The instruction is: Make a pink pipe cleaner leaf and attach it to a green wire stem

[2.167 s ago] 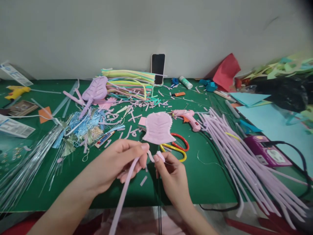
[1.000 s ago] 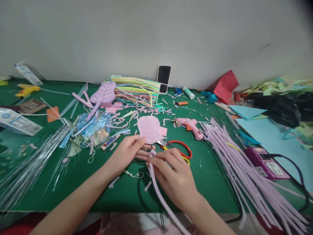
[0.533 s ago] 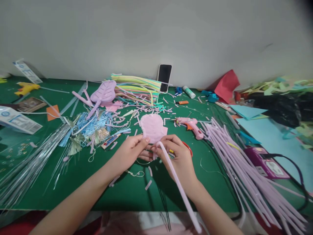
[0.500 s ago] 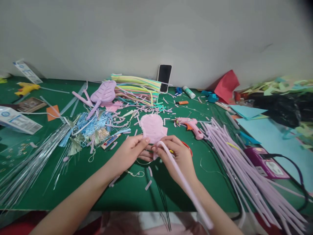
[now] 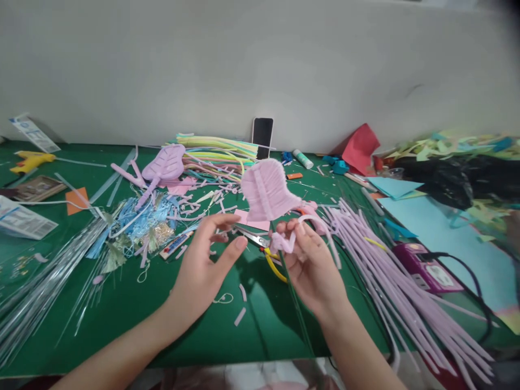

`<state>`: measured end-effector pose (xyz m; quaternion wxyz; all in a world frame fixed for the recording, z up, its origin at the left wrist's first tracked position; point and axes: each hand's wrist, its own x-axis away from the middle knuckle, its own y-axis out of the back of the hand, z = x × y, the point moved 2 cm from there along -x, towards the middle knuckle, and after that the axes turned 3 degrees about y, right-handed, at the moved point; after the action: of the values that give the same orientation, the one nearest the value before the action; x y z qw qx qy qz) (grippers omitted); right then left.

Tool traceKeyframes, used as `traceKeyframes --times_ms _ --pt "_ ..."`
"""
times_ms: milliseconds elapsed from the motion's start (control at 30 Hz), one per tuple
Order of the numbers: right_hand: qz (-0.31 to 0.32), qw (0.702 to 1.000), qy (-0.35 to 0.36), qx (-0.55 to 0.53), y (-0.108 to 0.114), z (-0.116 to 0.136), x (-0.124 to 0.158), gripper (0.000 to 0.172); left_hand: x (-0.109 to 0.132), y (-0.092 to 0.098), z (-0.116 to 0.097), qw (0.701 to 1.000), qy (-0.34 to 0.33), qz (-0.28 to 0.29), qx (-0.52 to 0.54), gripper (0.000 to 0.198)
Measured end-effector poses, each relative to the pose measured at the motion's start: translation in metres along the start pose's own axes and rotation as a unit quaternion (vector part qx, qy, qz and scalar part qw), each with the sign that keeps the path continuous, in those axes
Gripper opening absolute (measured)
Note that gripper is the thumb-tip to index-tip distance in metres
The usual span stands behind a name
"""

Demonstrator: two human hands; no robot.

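Note:
My right hand (image 5: pixel 314 265) pinches a lilac pipe cleaner (image 5: pixel 331 244) whose free end curls over to the right. The other end is wound in a small lump round thin green wire stems (image 5: pixel 298 311) below a fuzzy lilac petal-like piece (image 5: pixel 264 192). That piece stands tilted above my fingers, a straight rib down its middle. My left hand (image 5: pixel 207 260) is open to the left, fingers curved and holding nothing. Between the hands, scissors (image 5: pixel 276 265) with a yellow-lined handle lie on the table, partly hidden by the pipe cleaner.
A pink glue gun (image 5: pixel 311 211) lies behind my right hand, beside a bundle of lilac pipe cleaners (image 5: pixel 374 276). Blue tassels (image 5: pixel 142 216) and silvery strands (image 5: pixel 52 287) are to the left. A finished lilac leaf (image 5: pixel 164 162) and a phone (image 5: pixel 262 135) are at the back.
My left hand has let go of the petal-like piece and moved left, opening. The piece has turned and tilted up in my right hand. The pipe cleaner's tail has swung to the right; the scissors now show.

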<state>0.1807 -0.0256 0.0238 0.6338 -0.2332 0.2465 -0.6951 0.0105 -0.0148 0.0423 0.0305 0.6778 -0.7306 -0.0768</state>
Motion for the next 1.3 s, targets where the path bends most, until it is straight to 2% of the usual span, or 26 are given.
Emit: traceKeyframes --times_ms 67,100,200,267,300,400,500,567,633,667,733,833,900,1033,1167,1300 --pt "0.005 0.999 -0.02 -0.044 -0.002 -0.002 0.001 0.015 0.0 -0.001 0.001 0.997 0.017 -0.054 0.046 0.043" --pt "0.006 0.998 -0.032 -0.059 -0.003 -0.004 0.001 0.016 0.0 -0.003 0.003 0.993 0.049 -0.049 0.096 0.052" --pt "0.009 0.995 -0.06 -0.08 -0.003 -0.011 0.001 0.018 -0.002 -0.012 0.008 0.947 0.18 0.051 0.26 0.063" --pt "0.008 0.996 -0.06 -0.064 -0.003 -0.015 0.001 0.018 -0.004 -0.016 0.009 0.915 0.223 0.113 0.315 0.053" --pt "0.005 0.998 -0.054 -0.038 -0.002 -0.016 0.0 0.018 -0.005 -0.017 0.009 0.909 0.227 0.133 0.323 0.044" --pt "-0.008 0.992 -0.015 0.123 0.004 -0.017 0.003 0.022 -0.011 -0.015 0.011 0.92 0.206 0.138 0.304 0.024" --pt "-0.034 0.959 0.015 0.281 0.012 -0.016 0.013 0.03 -0.015 -0.012 0.015 0.933 0.186 0.093 0.293 0.02" --pt "-0.056 0.94 0.045 0.332 0.015 -0.014 0.024 0.023 -0.016 -0.012 0.018 0.934 0.188 0.068 0.295 0.019" --pt "-0.067 0.92 0.114 0.369 0.015 -0.011 0.036 0.011 -0.016 -0.012 0.019 0.933 0.195 0.062 0.295 0.017" --pt "-0.062 0.904 0.155 0.393 0.014 -0.009 0.041 0.01 -0.016 -0.013 0.019 0.932 0.198 0.065 0.295 0.015" --pt "-0.034 0.863 0.221 0.454 0.011 -0.008 0.046 0.02 -0.015 -0.014 0.018 0.931 0.204 0.072 0.292 0.013" --pt "0.016 0.792 0.267 0.549 0.006 -0.009 0.043 0.024 -0.014 -0.015 0.018 0.935 0.206 0.076 0.279 0.01" --pt "0.028 0.763 0.285 0.58 0.005 -0.009 0.038 0.019 -0.013 -0.015 0.018 0.942 0.199 0.074 0.259 0.009" --pt "0.028 0.732 0.31 0.606 0.005 -0.008 0.034 0.017 -0.012 -0.016 0.02 0.964 0.171 0.081 0.188 0.015" --pt "0.032 0.698 0.33 0.634 0.006 -0.01 0.035 0.019 -0.012 -0.017 0.021 0.969 0.174 0.101 0.143 0.024" --pt "0.029 0.684 0.334 0.648 0.005 -0.009 0.035 0.017 -0.012 -0.017 0.019 0.972 0.173 0.106 0.122 0.016"
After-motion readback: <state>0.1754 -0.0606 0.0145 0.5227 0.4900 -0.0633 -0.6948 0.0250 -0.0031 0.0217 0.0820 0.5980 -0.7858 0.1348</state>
